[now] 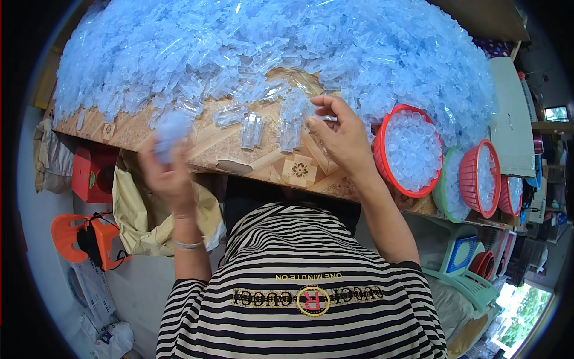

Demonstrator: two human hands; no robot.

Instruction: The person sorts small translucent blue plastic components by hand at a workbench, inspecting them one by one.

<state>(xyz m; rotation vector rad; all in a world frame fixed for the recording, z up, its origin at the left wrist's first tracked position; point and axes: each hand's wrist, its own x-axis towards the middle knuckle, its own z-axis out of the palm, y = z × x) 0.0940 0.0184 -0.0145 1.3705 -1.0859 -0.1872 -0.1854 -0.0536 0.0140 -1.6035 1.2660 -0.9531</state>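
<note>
A great heap of clear, bluish plastic tubes (pixel 257 42) covers most of the wooden-patterned table (pixel 206 146). My left hand (pixel 167 176), smeared by motion, is at the table's front edge and grips a small bunch of clear plastic tubes (pixel 172 133). Above the table, my right hand (pixel 344 131) has its thumb and fingers closed around what looks like a clear plastic tube, mostly hidden by the fingers. Just left of it, several tubes lie side by side in a row (pixel 291 122). A smaller group of tubes (pixel 252 130) rests beside that row.
A red basket (pixel 378 149) full of upright tubes stands right of my right arm. Beyond it are a green basket (pixel 441 194) and more red baskets (pixel 475 206). A beige sack (pixel 140 221) hangs below the table's left front, near an orange stool (pixel 72 236).
</note>
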